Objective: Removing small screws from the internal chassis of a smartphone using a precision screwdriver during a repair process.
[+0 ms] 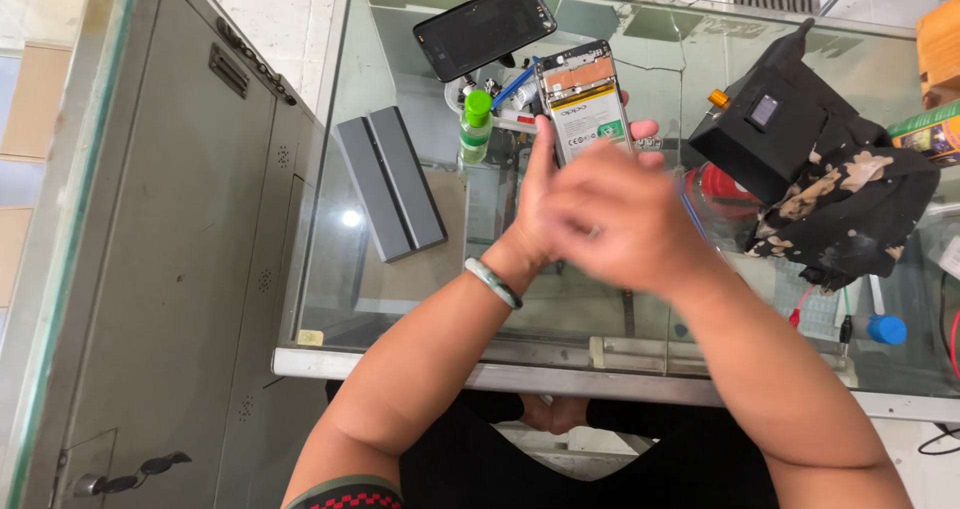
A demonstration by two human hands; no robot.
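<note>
above the far middle of the glass counter (420, 299), the left hand (545, 199) grips an opened phone (585, 104) by its long edges, battery showing. the blurred right hand (625, 229) hovers beside it; its grip is unclear. the phone looks light, stiff and fragile.

Two phones, one opened (583, 104), one dark-screened (484, 29); two grey bars (390, 181); one green bottle (476, 127); one bracelet (493, 282).

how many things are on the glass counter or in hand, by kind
phones: 2, an opened phone in the left hand, and a black phone propped behind
green bottles: 1
grey bars: 2
black boxes: 1
stained black cloths: 1
total: 7
</note>
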